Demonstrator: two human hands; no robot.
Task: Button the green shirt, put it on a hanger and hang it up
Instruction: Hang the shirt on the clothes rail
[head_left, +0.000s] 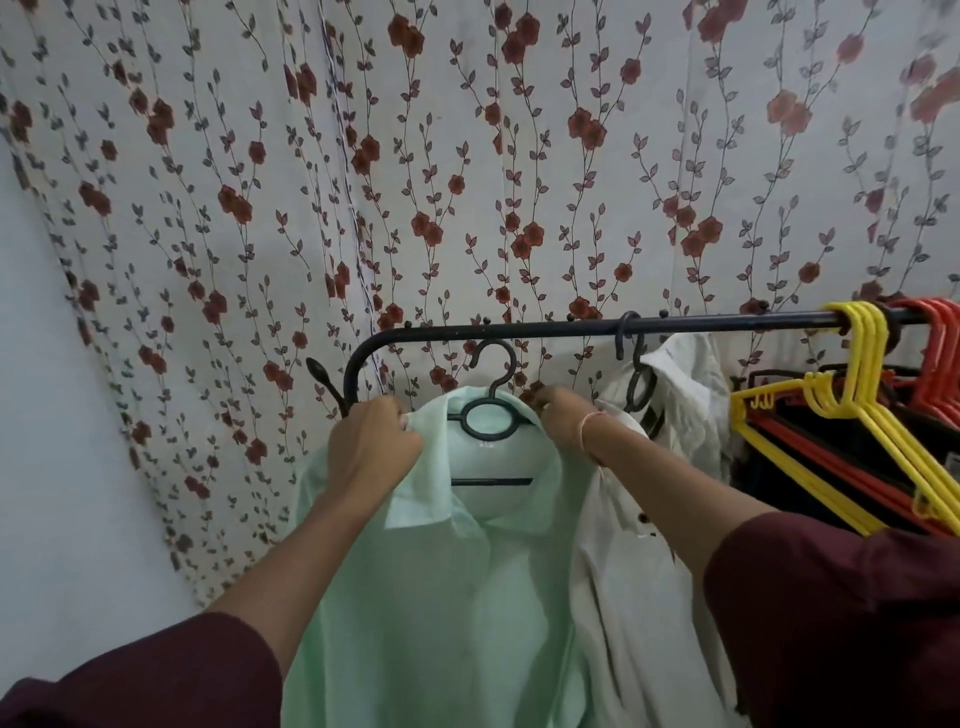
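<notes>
The pale green shirt (441, 597) hangs on a black hanger (491, 415) whose hook sits just below the black rail (571, 328), not over it. My left hand (371, 447) grips the shirt's left shoulder by the collar. My right hand (558, 415) pinches the collar's right side at the hanger's shoulder. The shirt front faces me, and its buttons are too faint to tell apart. The hanger's lower bar shows through the neck opening.
A white shirt (649, 545) hangs on a black hanger directly right of the green one. Further right, yellow hangers (857, 415) and orange hangers (940, 353) crowd the rail. A floral curtain (467, 182) hangs behind; a plain wall (62, 467) is at the left.
</notes>
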